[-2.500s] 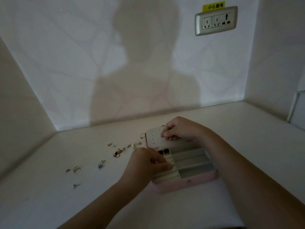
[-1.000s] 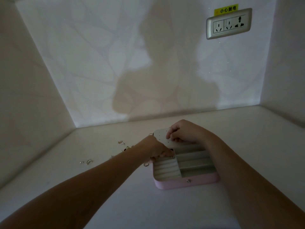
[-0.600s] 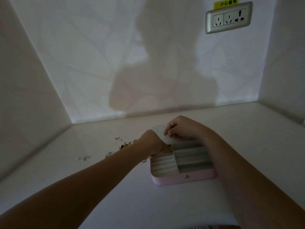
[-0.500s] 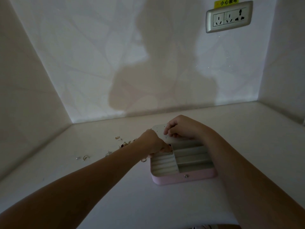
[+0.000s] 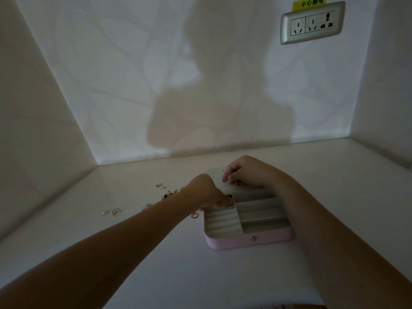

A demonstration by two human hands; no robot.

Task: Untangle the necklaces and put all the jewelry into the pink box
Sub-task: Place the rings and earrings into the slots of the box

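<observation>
While you reach both arms across the white desktop (image 5: pixel 133 259), walled at the back and both sides, the pink box (image 5: pixel 249 240) sits open near its middle, clasp front facing you. Your right hand (image 5: pixel 247 175) curls its fingers over the perforated lid panel (image 5: pixel 214 178) at the box's back edge, apparently propping it up. Your left hand (image 5: pixel 205 195) bunches its fingertips down at the far-left compartment (whether they pinch a piece is too dim to tell). Judged from here, a slip of the right hand could drop the panel onto your left fingers. A careless drag of the left forearm could scatter the loose jewelry cluster (image 5: pixel 169 194) beside it. It could also flick away the small ring (image 5: pixel 194 215) lying just beside the box's left wall. Bare desktop lies right of the box and in front; the left wall hems in the outlying pieces (image 5: pixel 116 211).
</observation>
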